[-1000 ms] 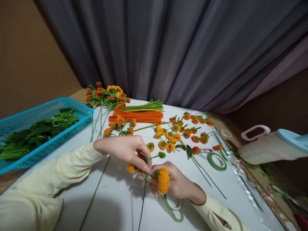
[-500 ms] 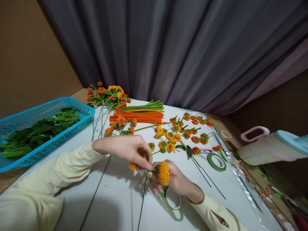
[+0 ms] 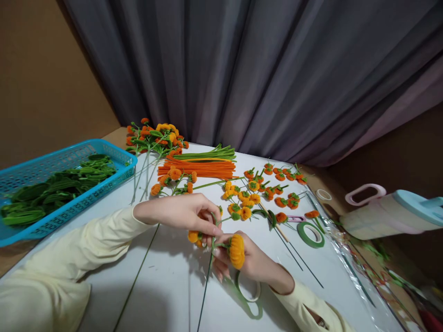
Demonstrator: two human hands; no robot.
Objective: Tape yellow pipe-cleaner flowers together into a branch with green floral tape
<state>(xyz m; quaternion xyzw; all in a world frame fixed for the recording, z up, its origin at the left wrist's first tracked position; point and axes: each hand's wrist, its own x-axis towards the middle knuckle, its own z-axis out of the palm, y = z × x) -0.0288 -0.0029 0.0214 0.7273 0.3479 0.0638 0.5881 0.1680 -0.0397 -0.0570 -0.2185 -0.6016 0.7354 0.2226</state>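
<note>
My left hand [image 3: 180, 213] is closed in a pinch on the thin green stems of a small flower sprig with an orange pompom bud [image 3: 193, 236] below my fingers. My right hand [image 3: 252, 263] grips the same sprig just beside it, with a larger orange pompom flower [image 3: 236, 251] sticking up over my fingers. A long green wire stem [image 3: 206, 286] runs from the hands toward me over the white table [image 3: 166, 295]. A roll of green floral tape [image 3: 247, 293] lies under my right wrist.
A blue basket [image 3: 65, 161] of green leaves stands at left. Finished flower stems [image 3: 152, 138], orange and green pipe cleaners [image 3: 200, 167] and several small orange buds [image 3: 270, 189] lie behind the hands. Another green tape roll [image 3: 310, 234] and a pale jug [image 3: 391, 214] are at right.
Both hands stayed together on the sprig with only small finger shifts; the view moved slightly. The large orange flower sits a little lower against my right hand.
</note>
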